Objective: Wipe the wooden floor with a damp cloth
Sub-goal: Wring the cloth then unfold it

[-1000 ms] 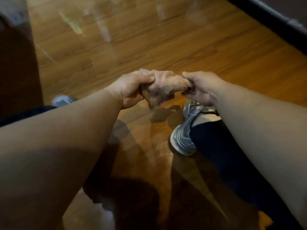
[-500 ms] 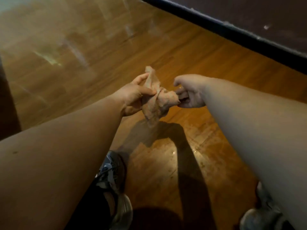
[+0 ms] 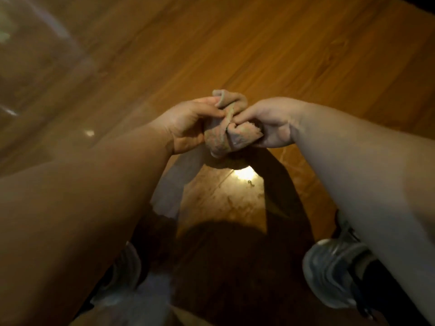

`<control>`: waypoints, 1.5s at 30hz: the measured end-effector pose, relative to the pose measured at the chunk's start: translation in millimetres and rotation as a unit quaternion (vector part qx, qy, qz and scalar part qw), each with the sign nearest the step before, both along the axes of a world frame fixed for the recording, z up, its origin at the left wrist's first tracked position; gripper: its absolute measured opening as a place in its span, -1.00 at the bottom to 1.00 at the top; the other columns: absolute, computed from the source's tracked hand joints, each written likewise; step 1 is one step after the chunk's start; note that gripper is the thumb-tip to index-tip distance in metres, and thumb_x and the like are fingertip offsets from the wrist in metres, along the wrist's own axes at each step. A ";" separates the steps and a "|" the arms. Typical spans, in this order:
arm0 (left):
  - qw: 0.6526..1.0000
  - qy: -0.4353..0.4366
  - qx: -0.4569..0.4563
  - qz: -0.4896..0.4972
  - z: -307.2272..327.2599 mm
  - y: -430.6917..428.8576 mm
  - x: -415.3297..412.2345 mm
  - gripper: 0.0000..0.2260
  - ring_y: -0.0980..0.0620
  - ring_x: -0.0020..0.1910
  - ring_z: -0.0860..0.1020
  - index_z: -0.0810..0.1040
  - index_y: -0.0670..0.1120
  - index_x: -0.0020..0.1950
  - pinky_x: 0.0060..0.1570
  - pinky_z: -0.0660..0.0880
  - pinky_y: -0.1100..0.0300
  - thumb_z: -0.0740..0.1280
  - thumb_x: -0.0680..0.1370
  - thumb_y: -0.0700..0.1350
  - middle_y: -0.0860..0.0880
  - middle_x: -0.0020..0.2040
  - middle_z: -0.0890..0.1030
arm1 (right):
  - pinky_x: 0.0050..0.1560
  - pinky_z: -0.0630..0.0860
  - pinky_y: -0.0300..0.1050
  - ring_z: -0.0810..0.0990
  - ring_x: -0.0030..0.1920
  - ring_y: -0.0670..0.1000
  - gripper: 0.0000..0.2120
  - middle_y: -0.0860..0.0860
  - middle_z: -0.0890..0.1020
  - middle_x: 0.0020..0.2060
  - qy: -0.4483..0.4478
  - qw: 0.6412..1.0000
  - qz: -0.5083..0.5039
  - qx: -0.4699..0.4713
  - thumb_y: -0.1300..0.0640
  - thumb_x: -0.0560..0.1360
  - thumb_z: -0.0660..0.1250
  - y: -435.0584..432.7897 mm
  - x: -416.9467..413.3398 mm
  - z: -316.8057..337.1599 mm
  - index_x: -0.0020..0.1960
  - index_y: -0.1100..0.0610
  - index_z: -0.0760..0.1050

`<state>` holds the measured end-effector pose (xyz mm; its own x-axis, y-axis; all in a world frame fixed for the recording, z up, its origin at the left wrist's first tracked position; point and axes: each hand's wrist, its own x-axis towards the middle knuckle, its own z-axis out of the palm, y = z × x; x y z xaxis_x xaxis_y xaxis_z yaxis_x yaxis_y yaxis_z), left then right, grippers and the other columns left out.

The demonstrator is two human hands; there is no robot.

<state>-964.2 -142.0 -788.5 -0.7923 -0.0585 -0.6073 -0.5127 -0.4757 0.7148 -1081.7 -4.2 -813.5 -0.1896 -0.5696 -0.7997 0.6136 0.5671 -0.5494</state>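
in the head view the left hand [image 3: 188, 124] and right hand [image 3: 270, 124] meet out in front of the person, with the cloth [image 3: 223, 137] bunched into a lump between them. the left fingers are curled round its left side with the thumb pressed on top, and the right fingers are curled and clamped on the other side. the cloth is held in the air, clear of the floor [image 3: 270, 55], and its shadow lies on the boards below. this looks like the wringing or re-bunching step, not wiping itself. the next move probably calls for flattening the cloth into a pad, lowering it to the boards and pressing it down with one palm. the floor is glossy orange-brown planks, with a bright glare spot [image 3: 244, 174] just under the hands and smeary marks around it, perhaps damp. the upper left is blurred and pale. a shoe [image 3: 329, 276] stands at lower right and another shoe [image 3: 127, 267] at lower left.
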 end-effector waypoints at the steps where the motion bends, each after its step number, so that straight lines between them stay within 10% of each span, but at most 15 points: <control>1: 1.000 -0.005 0.013 0.012 -1.6 11.1 7.5 -0.62 -0.10 0.15 0.53 0.44 -0.17 0.35 0.21 0.45 0.01 0.18 0.53 -0.27 -0.17 0.15 0.54 | -0.39 0.57 -0.19 0.71 -0.26 -0.01 -0.87 0.07 0.72 -0.24 0.001 1.000 -0.019 -0.013 0.22 0.50 0.31 12.2 7.3 0.2 0.05 0.14 0.54; 5: 0.997 -0.038 -0.015 0.066 3.1 62.2 36.0 -0.66 0.00 0.02 0.60 0.52 -0.14 0.29 -0.09 0.57 0.16 0.31 0.52 -0.13 -0.09 0.12 0.60 | -0.24 0.61 -0.16 0.67 -0.23 -0.04 -0.92 0.02 0.67 -0.24 0.047 0.992 -0.110 -0.031 0.25 0.51 0.32 77.9 35.4 8.6 -0.04 0.09 0.50; 19: 0.967 0.017 -0.068 0.245 88.1 199.8 132.0 -0.84 0.04 -0.13 0.62 0.57 -0.13 0.02 -0.17 0.58 0.18 0.45 0.48 -0.16 -0.05 -0.01 0.61 | 0.02 0.49 -0.13 0.58 -0.07 0.02 -0.79 0.10 0.58 -0.09 0.225 0.952 -0.206 -0.004 0.38 0.42 0.20 215.0 148.2 113.0 -0.03 0.17 0.48; 30: 0.971 0.109 -0.092 0.190 163.3 272.8 126.0 -0.88 0.02 -0.09 0.55 0.58 -0.06 -0.08 -0.12 0.55 0.14 0.34 0.53 -0.27 -0.01 -0.09 0.58 | 0.06 0.59 0.10 0.66 -0.01 0.20 -0.79 0.21 0.64 0.02 0.323 0.892 -0.314 0.045 0.29 0.55 0.09 260.0 161.1 202.5 0.03 0.18 0.48; 35: 0.975 0.091 -0.116 0.168 134.3 267.8 109.7 -0.86 0.03 -0.16 0.52 0.48 -0.04 -0.15 -0.23 0.52 0.15 0.32 0.56 -0.25 -0.02 -0.12 0.56 | -0.42 0.56 -0.17 0.68 -0.36 0.02 -0.85 0.14 0.65 -0.31 0.208 0.942 -0.262 0.031 0.31 0.59 0.13 275.3 159.2 183.3 -0.11 0.18 0.42; 38: 0.976 0.051 -0.149 0.148 96.4 276.9 94.6 -0.85 -0.03 -0.07 0.57 0.47 -0.05 -0.15 -0.07 0.57 0.05 0.30 0.57 -0.26 -0.07 -0.06 0.59 | -0.27 0.61 -0.17 0.65 -0.29 -0.01 -0.74 0.12 0.61 -0.36 0.143 0.938 -0.314 -0.013 0.35 0.59 0.17 293.5 158.2 146.1 -0.25 0.15 0.37; 41: 0.975 0.003 -0.200 0.099 58.4 302.7 89.3 -0.82 -0.05 -0.06 0.54 0.45 -0.03 -0.19 -0.07 0.55 0.06 0.29 0.57 -0.25 -0.07 -0.11 0.55 | -0.03 0.58 -0.13 0.61 -0.02 0.08 -0.89 0.17 0.55 -0.07 0.113 0.914 -0.389 -0.031 0.42 0.53 0.24 323.0 161.0 107.0 -0.04 0.23 0.42; 45: 0.984 -0.031 -0.168 0.042 25.9 341.3 89.6 -0.78 -0.03 -0.12 0.49 0.37 -0.01 -0.14 -0.25 0.52 0.12 0.18 0.57 -0.33 -0.07 -0.11 0.48 | 0.10 0.58 0.09 0.45 0.29 0.27 -0.10 0.22 0.27 0.41 0.067 0.876 -0.472 -0.079 0.58 0.38 0.21 371.6 163.6 55.2 0.55 -0.01 0.04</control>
<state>-874.6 199.3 -762.6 -0.7382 -0.3280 -0.5895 -0.5288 -0.2613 0.8075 -918.0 367.4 -758.3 -0.7209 -0.2105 -0.6602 0.6927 -0.2466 -0.6778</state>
